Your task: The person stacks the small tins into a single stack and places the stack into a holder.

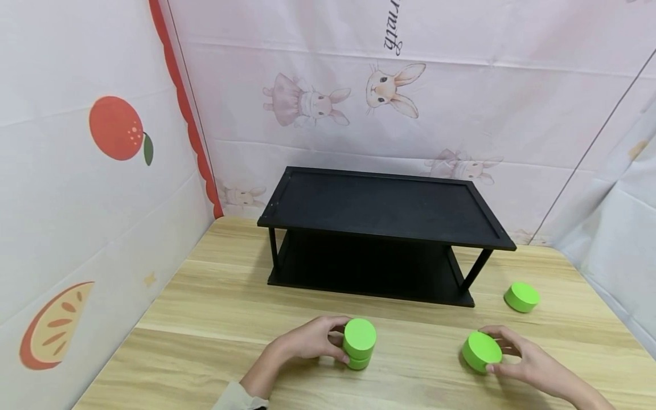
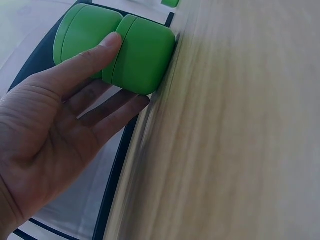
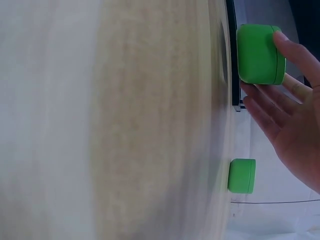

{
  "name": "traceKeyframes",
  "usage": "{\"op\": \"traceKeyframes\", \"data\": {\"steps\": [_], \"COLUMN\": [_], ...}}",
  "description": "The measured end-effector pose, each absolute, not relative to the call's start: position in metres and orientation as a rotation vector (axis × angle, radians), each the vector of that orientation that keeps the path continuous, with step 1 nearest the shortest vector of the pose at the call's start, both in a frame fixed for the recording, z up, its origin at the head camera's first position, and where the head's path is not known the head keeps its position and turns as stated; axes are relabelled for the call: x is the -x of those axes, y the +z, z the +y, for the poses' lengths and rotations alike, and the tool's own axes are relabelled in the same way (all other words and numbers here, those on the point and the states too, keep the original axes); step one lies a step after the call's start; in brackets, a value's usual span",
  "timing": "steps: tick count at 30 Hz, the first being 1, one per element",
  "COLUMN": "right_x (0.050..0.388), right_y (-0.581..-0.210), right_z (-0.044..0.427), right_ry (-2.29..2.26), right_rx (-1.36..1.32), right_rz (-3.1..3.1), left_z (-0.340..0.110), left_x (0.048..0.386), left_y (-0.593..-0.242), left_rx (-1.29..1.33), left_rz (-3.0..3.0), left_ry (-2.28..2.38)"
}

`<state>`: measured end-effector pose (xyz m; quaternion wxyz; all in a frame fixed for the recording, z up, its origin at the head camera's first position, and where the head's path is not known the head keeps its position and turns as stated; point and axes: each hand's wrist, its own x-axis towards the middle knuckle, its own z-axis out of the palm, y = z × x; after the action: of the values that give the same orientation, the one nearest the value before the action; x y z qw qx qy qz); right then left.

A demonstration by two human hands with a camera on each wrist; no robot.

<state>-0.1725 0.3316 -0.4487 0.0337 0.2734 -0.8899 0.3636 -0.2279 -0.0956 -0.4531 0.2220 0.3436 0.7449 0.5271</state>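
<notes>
Just right of the left hand (image 1: 319, 338), stack of two bright-green squat cylinders (image 1: 360, 336), gripped by its half-curled thumb and fingers. Left of the right hand (image 1: 530, 361), similarly half-curled, third green cylinder (image 1: 482, 351), pinched. Beyond right hand, fourth green cylinder (image 1: 522, 297), apart. Beyond both, black rectangular two-tier shelf (image 1: 379, 205).

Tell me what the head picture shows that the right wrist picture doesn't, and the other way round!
Only the head view shows the left grip holding a stack of two green cylinders, plus the rabbit pictures and the red fruit picture.

Only the right wrist view shows the palm side of the right grip and a thin seam around its held cylinder.

Both show that grip and cylinder, another green cylinder standing apart, the black rack and the wooden table.
</notes>
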Motion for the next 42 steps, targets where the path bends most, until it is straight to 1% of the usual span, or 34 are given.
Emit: {"op": "traceKeyframes", "data": {"steps": [12,35,42], "right_x": [0.170,0.172,0.173], "right_y": [-0.439,-0.437,-0.436], "right_z": [0.322,0.316,0.314], "right_ry": [1.160,1.115,1.119], "right_rx": [-0.648,-0.647,-0.638], "right_rz": [-2.756,-2.751,-2.724], "left_z": [-0.096,-0.096,-0.096], "left_x": [0.229,0.231,0.231], "left_y": [-0.453,-0.455,-0.455], "left_rx": [-0.922,-1.004,-0.989], "left_rz": [2.086,2.131,2.128], "left_ry": [1.457,1.461,1.463]}}
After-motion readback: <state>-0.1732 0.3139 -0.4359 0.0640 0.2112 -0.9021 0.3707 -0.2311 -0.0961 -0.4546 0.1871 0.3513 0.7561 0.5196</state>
